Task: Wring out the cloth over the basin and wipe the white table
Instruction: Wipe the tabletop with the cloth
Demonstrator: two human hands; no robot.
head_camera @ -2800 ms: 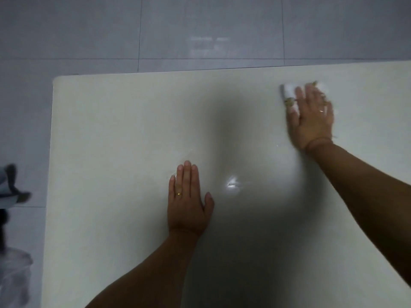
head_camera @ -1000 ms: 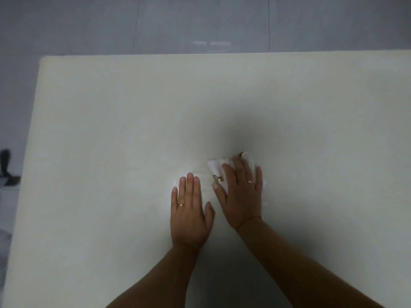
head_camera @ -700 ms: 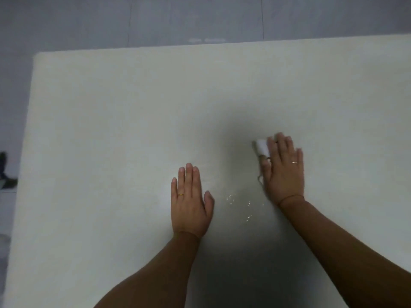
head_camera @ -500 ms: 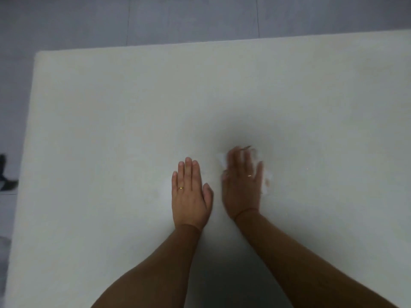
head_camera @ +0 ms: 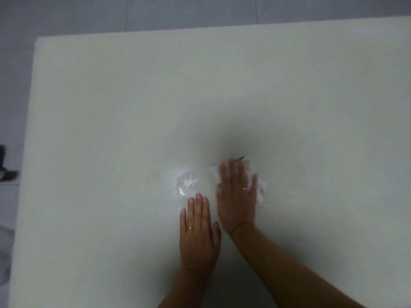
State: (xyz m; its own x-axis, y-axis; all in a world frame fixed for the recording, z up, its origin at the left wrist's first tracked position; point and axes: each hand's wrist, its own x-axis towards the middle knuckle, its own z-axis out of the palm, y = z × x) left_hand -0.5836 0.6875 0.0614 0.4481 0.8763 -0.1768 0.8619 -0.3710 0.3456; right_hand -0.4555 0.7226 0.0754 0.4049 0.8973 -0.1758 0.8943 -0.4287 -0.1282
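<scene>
Cloth (head_camera: pixel 258 185) lies mid-table (head_camera: pixel 111 107), flattened under your open right hand (head_camera: pixel 236 194). Left hand (head_camera: pixel 199 232) open, palm down beside it. Likely soft, damp, limp: press with the flat palm, don't pinch.

The white cloth (head_camera: pixel 259 187) lies flat on the white table (head_camera: pixel 111 130), mostly hidden under a pressing palm, with blurred edges showing beyond the fingertips and along the right side. The table is a plain, matt white slab with a wet glossy patch (head_camera: pixel 185 185) just left of the cloth.
</scene>
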